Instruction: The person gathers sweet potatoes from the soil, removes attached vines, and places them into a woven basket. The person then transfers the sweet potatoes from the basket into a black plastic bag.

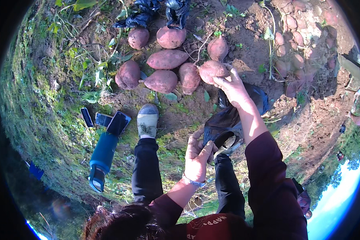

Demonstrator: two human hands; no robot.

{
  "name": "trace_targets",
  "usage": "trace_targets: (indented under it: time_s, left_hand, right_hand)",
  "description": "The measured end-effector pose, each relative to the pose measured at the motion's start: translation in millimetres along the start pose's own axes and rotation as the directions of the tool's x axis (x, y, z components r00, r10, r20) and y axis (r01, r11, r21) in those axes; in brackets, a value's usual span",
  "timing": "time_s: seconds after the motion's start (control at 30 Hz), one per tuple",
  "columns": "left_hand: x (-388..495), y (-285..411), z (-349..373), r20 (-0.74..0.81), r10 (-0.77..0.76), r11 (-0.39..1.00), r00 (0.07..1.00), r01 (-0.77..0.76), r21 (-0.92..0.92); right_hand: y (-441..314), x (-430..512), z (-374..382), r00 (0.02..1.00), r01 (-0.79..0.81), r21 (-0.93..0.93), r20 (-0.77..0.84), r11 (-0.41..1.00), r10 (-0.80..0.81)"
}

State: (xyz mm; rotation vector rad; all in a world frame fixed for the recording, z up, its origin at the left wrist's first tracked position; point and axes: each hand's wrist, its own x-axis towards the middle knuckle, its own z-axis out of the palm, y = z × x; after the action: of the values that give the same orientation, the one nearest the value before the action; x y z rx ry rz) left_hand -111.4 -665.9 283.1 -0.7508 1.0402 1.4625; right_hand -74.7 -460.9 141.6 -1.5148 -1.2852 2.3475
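Between the thumb and fingers of my right hand is a reddish sweet potato, just above the soil. My left hand pinches the rim of a black plastic bag, which hangs below my right forearm and spreads behind it. Several large sweet potatoes lie on the ground close by: a long one, one below it, an upright one touching or nearly touching the held one, and one with a stem above it. Two dark plastic bundles lie at the top, by more sweet potatoes.
My left shoe stands beside a blue bottle, two phones and a dark case. Sweet potato vines lie at the upper left. Many smaller sweet potatoes are spread at the upper right.
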Motion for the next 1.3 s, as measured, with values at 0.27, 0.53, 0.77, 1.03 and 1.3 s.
trace_targets:
  time_s: [0.27, 0.53, 0.77, 1.03, 1.3]
  left_hand:
    - [8, 11, 8, -0.184, 0.255, 0.947, 0.949, -0.207, 0.247]
    - [13, 27, 4, -0.118, 0.004, 0.950, 0.993, -0.040, -0.311]
    - [15, 35, -3, -0.294, -0.177, 0.884, 0.939, 0.021, -0.466]
    - [22, 30, -5, -0.311, 0.046, 0.916, 0.949, -0.165, -0.367]
    - [8, 19, -3, 0.138, 0.206, 0.887, 0.969, -0.244, 0.392]
  right_hand:
    - [-52, -56, 19, 0.947, -0.146, 0.228, 0.313, 0.963, 0.070]
    - [-73, -62, 50, 0.681, -0.031, -0.538, 0.605, 0.842, 0.412]
    - [-72, 6, 121, 0.920, 0.267, -0.832, 0.370, 0.486, 0.128]
    - [-56, -69, 111, 0.929, 0.024, -0.536, 0.325, 0.844, 0.180]
    - [-47, -144, 45, 0.987, -0.151, 0.077, -0.039, 0.986, 0.154]
